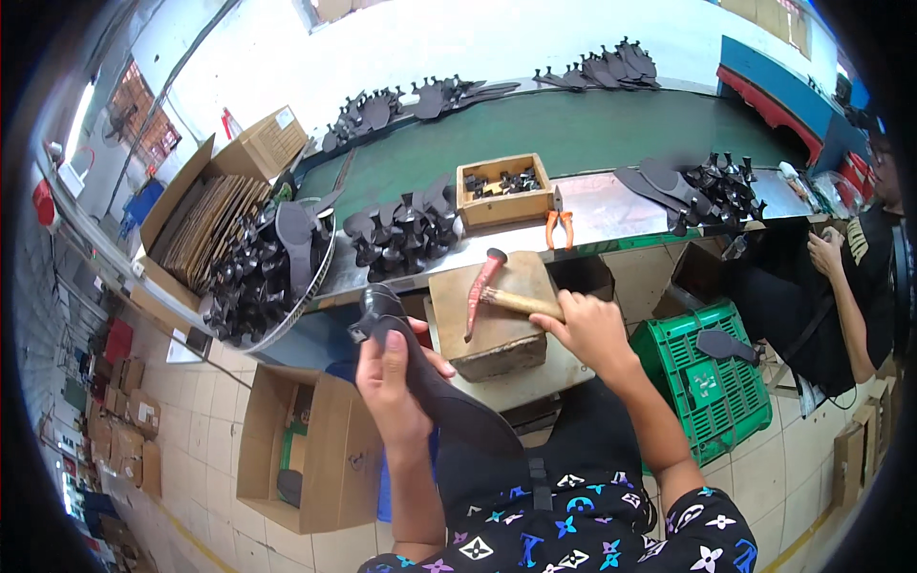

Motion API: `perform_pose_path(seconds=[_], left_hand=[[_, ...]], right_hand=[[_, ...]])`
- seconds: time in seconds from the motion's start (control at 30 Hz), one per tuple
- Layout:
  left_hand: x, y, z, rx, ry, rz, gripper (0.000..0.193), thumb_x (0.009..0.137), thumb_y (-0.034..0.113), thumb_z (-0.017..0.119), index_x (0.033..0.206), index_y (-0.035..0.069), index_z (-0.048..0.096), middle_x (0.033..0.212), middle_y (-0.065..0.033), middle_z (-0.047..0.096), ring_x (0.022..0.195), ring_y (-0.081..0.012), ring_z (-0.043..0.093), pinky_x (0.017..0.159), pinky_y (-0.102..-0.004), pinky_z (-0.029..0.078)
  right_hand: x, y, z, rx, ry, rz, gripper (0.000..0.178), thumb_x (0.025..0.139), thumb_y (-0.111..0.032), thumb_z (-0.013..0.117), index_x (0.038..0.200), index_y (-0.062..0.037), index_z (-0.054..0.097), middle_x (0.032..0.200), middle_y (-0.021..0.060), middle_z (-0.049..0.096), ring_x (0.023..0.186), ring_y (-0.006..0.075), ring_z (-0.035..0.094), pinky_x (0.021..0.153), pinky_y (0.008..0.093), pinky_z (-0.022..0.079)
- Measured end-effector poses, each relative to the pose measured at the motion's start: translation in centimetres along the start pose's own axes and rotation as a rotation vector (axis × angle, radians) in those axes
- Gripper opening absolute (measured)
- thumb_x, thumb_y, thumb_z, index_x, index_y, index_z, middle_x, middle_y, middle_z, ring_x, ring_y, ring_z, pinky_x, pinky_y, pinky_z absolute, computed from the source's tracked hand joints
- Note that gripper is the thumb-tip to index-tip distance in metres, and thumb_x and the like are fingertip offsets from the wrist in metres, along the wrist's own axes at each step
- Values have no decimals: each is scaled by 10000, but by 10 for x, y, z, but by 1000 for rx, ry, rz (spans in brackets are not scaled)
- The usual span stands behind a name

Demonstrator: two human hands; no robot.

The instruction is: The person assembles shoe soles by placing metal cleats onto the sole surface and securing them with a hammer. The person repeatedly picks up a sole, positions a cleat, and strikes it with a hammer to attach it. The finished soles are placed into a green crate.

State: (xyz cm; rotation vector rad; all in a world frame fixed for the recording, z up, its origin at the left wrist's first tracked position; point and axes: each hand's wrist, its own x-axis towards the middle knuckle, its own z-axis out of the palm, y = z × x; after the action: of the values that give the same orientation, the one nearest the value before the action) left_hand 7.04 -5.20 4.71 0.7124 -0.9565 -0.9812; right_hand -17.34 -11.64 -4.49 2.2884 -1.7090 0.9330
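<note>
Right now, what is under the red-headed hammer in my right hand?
Beneath the hammer, the top of the brown block shows. The strip directly under the hammer is covered, and whether they touch is unclear.

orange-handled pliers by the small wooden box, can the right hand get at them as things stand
Probably yes, though the right hand holds the hammer and would likely need to let go first; nothing covers the pliers' handles.

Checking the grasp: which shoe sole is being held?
The dark sole in the left hand; the one on the green crate and the bench piles lie unheld.
</note>
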Motion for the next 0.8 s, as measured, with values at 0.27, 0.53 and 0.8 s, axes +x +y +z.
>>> perform_pose_path(seconds=[0.27,0.53,0.8], left_hand=[[47,-127,4,1386,-96,184,774,896,286,699,1464,-73,315,1543,-270,279,1456,-478,188,1161,-615,180],[107,-96,30,1092,-162,274,446,931,222,666,1279,-32,550,1309,-215,550,1242,-374,518,1054,-421,402],[278,-189,95,1304,-536,249,197,872,162,674,997,15,716,947,-183,713,860,-340,697,760,-420,549]], right_hand=[[-80,12,-1,1227,102,746,285,975,-244,626,799,-22,599,555,-11,515,459,75,454,433,255,348],[-171,-7,-68,1437,84,1056,272,962,-166,640,746,-8,596,519,-3,502,412,62,469,391,237,353],[-178,5,-92,1239,294,955,177,930,-129,653,835,20,666,504,-24,486,409,48,440,386,221,335]])
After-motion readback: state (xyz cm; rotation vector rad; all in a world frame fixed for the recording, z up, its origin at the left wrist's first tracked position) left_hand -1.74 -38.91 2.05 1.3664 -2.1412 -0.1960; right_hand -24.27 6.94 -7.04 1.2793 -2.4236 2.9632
